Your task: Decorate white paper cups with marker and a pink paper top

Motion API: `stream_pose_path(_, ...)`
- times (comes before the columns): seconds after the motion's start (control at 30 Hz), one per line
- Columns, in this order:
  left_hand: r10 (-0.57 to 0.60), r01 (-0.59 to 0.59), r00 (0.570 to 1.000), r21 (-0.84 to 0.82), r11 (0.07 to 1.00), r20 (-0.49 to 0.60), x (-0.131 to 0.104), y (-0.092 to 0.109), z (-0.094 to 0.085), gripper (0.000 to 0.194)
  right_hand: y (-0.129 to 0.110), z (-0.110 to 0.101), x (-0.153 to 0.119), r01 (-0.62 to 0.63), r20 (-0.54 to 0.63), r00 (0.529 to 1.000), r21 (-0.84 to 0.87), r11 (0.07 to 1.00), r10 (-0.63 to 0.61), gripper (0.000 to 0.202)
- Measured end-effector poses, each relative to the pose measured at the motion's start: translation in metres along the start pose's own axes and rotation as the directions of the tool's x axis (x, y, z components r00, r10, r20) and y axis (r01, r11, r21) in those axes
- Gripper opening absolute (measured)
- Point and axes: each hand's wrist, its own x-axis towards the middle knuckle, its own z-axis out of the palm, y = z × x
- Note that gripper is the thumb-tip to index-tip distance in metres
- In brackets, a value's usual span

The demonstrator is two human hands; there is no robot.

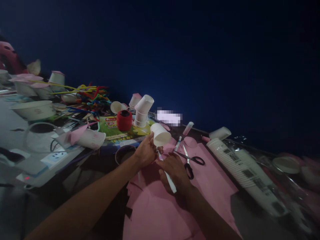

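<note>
In the head view my left hand (pixel 146 150) is closed round the side of a white paper cup (pixel 161 133), which is tilted with its mouth facing down toward me. My right hand (pixel 176 170) grips a slim white marker-like pen (pixel 170 181) just below the cup. Its upper end lies near my left fingers, and whether it touches the cup I cannot tell. Beneath both hands spreads a large sheet of pink paper (pixel 160 213). Black-handled scissors (pixel 189 166) lie open on it, right beside my right hand. A pink paper disc (pixel 190 142) and another white pen (pixel 178 143) lie beyond.
A sleeve of stacked paper cups (pixel 232 163) runs along the right. Behind my hands stand a red yarn spool (pixel 124 120) and stacked cups (pixel 142 110). Colourful pipe cleaners (pixel 92 95) pile up at left, near a white paper bowl (pixel 35 110) and a power strip (pixel 53 159).
</note>
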Motion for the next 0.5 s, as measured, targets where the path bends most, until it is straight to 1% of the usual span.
stream_pose_path(0.1,0.011,-0.011,1.0,0.006,1.0,-0.005,0.001,-0.002,0.001,0.036,-0.001,0.002,0.0,-0.015,0.006,1.0,-0.018,1.0,0.015,0.028)
stream_pose_path(0.23,-0.012,0.012,1.0,0.12,0.993,0.002,0.004,-0.007,-0.003,0.04,-0.001,0.003,-0.001,-0.052,0.026,0.998,-0.06,0.997,0.054,0.029)
stream_pose_path(0.37,0.043,-0.046,0.999,0.121,0.992,0.021,0.003,-0.016,-0.002,0.037,0.002,0.004,-0.002,-0.078,0.004,0.997,-0.093,0.993,0.079,0.028)
stream_pose_path(0.43,0.07,-0.072,0.997,0.115,0.991,0.019,0.001,-0.019,0.0,0.031,0.003,0.004,-0.002,-0.067,-0.014,0.998,-0.1,0.993,0.066,0.028)
stream_pose_path(0.5,0.135,-0.135,0.991,0.125,0.983,0.005,-0.003,-0.021,0.002,0.022,0.004,0.004,-0.002,-0.048,-0.035,0.998,-0.105,0.993,0.044,0.028)
